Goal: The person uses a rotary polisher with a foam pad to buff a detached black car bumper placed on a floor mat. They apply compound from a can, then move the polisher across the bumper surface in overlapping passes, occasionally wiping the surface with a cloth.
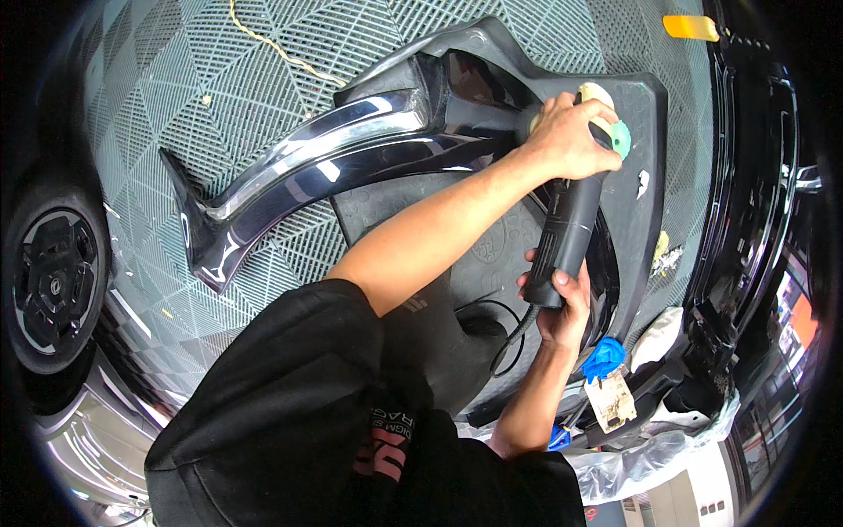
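A black power polisher (571,220) is held at a slant, its head end away from me. My left hand (571,140) curls over its head, next to a cream part (597,95) and a light green piece (621,139). My right hand (562,303) wraps the rear of the body, near where the cord (518,338) comes out. A glossy black car body panel (351,167), long and curved, lies beneath the polisher and stretches to the left. The pad's contact with the panel is hidden by my left hand.
A dark grey mat (645,189) lies under the panel on grid floor tiles (176,97). A car wheel (57,281) stands at left, a black car body (755,176) at right. Near my right forearm are a blue cloth (604,358), a stained card (612,401) and plastic sheeting (632,474).
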{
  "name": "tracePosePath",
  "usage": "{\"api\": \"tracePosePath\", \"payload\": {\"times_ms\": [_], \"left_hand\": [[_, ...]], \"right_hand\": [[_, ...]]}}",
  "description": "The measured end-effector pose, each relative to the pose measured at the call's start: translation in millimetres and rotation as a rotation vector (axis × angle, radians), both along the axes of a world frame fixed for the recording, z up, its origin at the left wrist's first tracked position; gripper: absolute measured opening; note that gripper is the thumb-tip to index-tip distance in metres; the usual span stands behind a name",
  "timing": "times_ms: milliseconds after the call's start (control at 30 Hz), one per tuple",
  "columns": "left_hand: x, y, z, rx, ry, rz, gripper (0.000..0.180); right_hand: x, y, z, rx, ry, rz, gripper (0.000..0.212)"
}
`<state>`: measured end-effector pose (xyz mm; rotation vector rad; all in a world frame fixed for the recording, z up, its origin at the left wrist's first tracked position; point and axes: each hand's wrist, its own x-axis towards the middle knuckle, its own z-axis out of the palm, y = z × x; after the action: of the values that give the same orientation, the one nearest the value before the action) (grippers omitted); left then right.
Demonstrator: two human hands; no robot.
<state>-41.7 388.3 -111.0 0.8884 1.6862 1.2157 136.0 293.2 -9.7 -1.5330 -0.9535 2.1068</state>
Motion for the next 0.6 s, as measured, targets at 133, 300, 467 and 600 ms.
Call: {"api": "tracePosePath", "payload": {"times_ms": [133,300,467,600], "left_hand": [[-34.4,-12.4,-3.6,-0.046,-0.033,0.101,0.067],[-65.2,-46.0,-3.9,-0.017,-0.029,0.227,0.067],[-68.4,-73.7,2.3,0.042,-0.042,0.287,0.062],[-55.2,-76.0,3.4,0.065,-0.069,0.307,0.062]], "right_hand": [[-27.0,4.5,-0.6,-0.013,0.013,0.081,0.077],[-40.8,3.9,-2.5,-0.14,0.126,0.161,0.079],[-58.4,10.8,-21.9,-0.436,0.347,0.13,0.08],[-63.7,15.3,-16.2,-0.225,0.202,0.207,0.073]]}}
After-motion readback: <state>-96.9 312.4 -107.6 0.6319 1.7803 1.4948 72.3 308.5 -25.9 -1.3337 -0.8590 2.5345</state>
